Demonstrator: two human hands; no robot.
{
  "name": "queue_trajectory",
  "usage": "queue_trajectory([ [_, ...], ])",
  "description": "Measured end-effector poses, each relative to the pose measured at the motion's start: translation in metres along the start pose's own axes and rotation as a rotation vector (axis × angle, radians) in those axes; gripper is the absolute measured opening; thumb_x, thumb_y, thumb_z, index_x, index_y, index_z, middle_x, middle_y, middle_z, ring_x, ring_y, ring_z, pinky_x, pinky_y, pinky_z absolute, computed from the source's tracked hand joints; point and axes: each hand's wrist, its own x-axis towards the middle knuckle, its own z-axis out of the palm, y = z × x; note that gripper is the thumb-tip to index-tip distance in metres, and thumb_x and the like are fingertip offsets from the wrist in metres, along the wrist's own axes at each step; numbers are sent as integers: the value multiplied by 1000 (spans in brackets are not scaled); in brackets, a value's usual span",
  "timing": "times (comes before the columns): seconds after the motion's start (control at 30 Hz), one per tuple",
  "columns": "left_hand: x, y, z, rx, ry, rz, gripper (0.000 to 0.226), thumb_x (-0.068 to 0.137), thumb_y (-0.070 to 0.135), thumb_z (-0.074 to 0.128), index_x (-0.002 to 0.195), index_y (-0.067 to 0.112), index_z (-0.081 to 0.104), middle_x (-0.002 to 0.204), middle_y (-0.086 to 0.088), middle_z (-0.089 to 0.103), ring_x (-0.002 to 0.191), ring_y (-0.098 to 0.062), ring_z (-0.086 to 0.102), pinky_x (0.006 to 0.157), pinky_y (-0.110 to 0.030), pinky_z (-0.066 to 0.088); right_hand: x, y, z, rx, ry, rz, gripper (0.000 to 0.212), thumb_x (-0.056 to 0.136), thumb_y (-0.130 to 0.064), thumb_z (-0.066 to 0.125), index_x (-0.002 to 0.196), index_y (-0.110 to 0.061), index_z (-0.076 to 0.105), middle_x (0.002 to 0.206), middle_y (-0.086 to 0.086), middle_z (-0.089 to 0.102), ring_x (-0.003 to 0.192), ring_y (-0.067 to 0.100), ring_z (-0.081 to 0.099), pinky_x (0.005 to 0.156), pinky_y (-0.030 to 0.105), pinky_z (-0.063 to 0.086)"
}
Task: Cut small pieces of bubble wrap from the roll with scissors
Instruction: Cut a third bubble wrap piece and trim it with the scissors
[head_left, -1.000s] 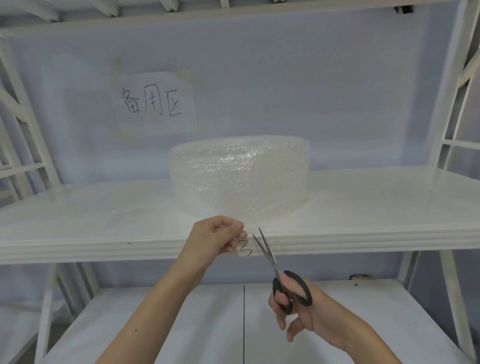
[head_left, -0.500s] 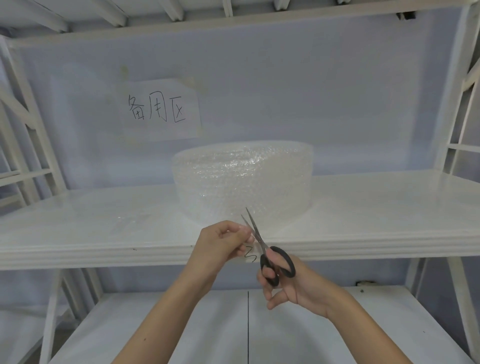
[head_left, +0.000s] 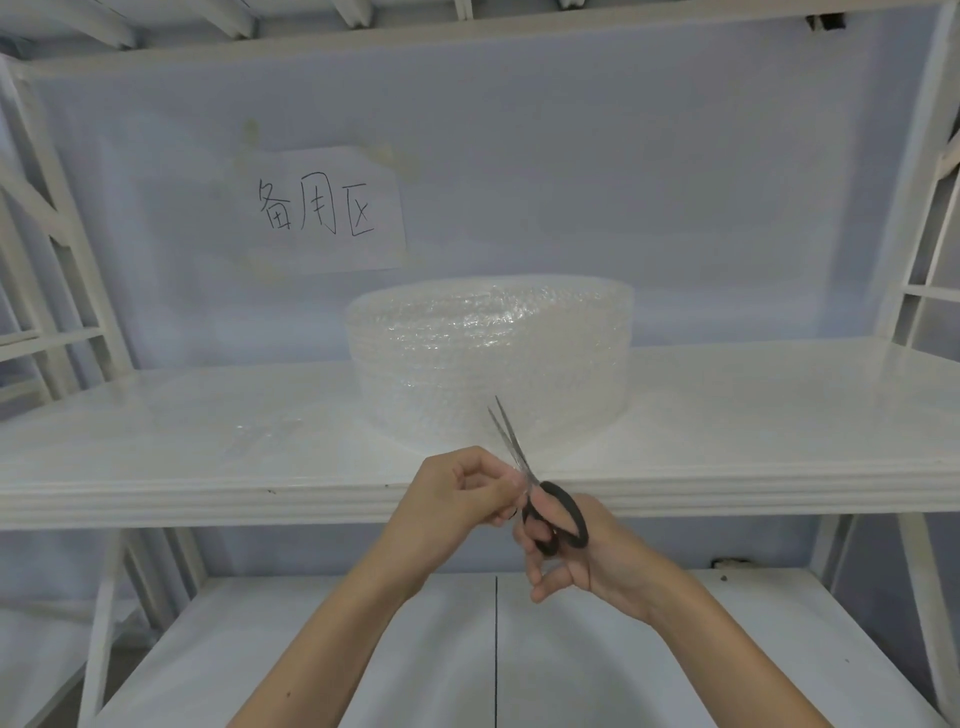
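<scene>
Handwritten paper sign (head_left: 328, 210) taped on back wall, upper left. Left hand (head_left: 457, 506) in front of white shelf (head_left: 156, 467) edge, fingers curled, thumb and fingertips pinching thin clear bubble wrap edge, barely discernible. Bubble wrap roll (head_left: 491, 358) lying flat on shelf, centre. Scissors (head_left: 530, 480) just right of left fingers, blades nearly closed, tips up against roll. Right hand (head_left: 576, 551) gripping black handles, fingers through loops

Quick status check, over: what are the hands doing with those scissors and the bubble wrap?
Left hand pinching bubble wrap. Right hand holds scissors, blades nearly shut. Roll on shelf. Nothing in the way.
</scene>
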Motion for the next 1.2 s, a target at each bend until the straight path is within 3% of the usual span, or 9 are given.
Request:
queue_trajectory([
  [0.1, 1, 5, -4, 18, -21, 10, 9, 89, 14, 70, 85, 6, 71, 71, -3, 73, 63, -9, 63, 67, -22, 53, 1, -2, 0, -27, 23, -35, 39, 72, -51, 68, 58, -17, 56, 66, 5, 52, 51, 18, 53, 49, 29, 54],
  [0.27, 4, 13, -16, 23, -45, -25, 10, 88, 20, 72, 90, 11, 74, 80, -5, 77, 69, -9, 67, 68, -21, 54, 1, 3, -1, -7, 31, -69, 36, 84, -39, 60, 53, -21, 59, 69, 6, 52, 51, 18, 52, 48, 29, 53],
  [0.5, 18, 23, -18, 205, 175, 90, 25, 91, 39, 64, 88, 17, 74, 83, -1, 74, 64, -8, 68, 72, -28, 59, 3, 4, 0, -18, 37, -65, 36, 84, -37, 61, 53, -19, 58, 70, 6, 50, 52, 18, 51, 49, 29, 53],
  [0.63, 26, 26, -9, 192, 210, 126, 28, 95, 33, 59, 85, 9, 71, 65, 4, 67, 58, -12, 62, 66, -33, 58, 6, 2, 0, -34, 66, -50, 37, 83, -37, 63, 53, -18, 53, 67, 5, 51, 51, 18, 52, 49, 29, 53],
  [0.73, 29, 24, -7, 92, 208, 98, 30, 98, 23, 56, 83, -1, 67, 61, 0, 61, 55, -13, 57, 61, -29, 55, 5, 1, 0, -27, 57, -47, 39, 83, -39, 63, 55, -16, 48, 66, 6, 50, 50, 19, 52, 49, 30, 53],
  [0.93, 29, 21, -4, 52, 190, 98, 28, 99, 19, 54, 77, 7, 66, 57, 5, 58, 52, -5, 55, 57, -21, 51, -1, 9, -4, -19, 27, -33, 40, 81, -43, 66, 56, -16, 49, 68, 6, 48, 49, 21, 51, 46, 30, 52],
  [1.2, 25, 22, 2, 40, 157, 122, 28, 99, 18, 55, 78, 6, 68, 56, 5, 59, 53, -10, 55, 57, -20, 52, 9, -12, -2, -57, 5, -47, 39, 85, -45, 59, 64, -13, 47, 67, 0, 50, 49, 19, 52, 40, 25, 49],
])
